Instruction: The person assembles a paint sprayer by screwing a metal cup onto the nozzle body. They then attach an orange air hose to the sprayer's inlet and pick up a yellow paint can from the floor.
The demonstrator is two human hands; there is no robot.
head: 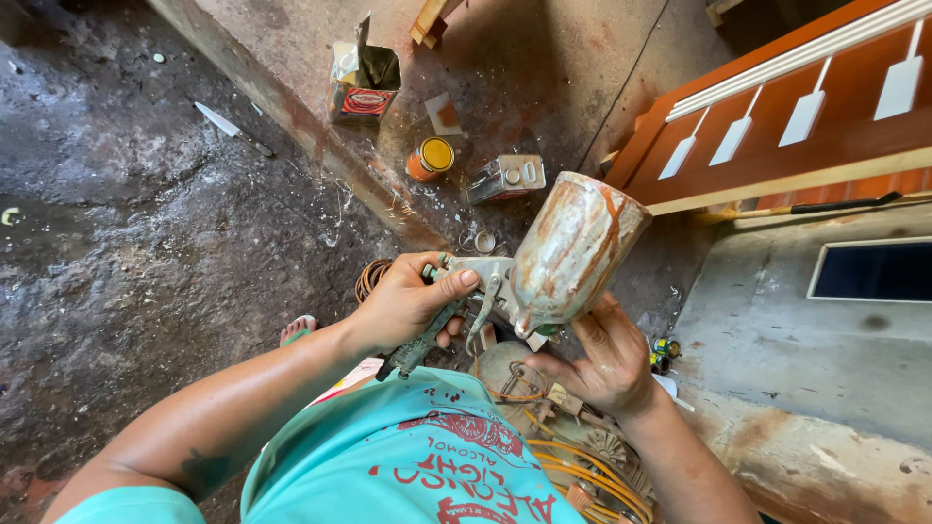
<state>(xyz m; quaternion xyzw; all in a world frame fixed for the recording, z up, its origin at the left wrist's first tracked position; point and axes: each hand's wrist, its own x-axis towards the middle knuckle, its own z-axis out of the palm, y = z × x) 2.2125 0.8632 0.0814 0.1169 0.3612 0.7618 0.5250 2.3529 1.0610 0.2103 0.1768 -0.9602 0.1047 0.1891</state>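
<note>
I hold a paint spray gun (482,291) in front of my chest. Its stained metal cup (573,250), streaked with rust-orange paint, points up and to the right. My left hand (403,303) is wrapped around the gun's handle, thumb resting on top of the body. My right hand (610,361) sits under the cup, fingers at its base where it joins the gun. Part of the gun's nozzle is hidden behind the cup.
On the floor ahead lie an open cardboard box (361,78), an orange-lidded tin (430,157), a square metal can (507,178) on its side and a knife (233,129). An orange wooden door panel (777,126) leans at right. Coiled yellow hose (592,475) lies below.
</note>
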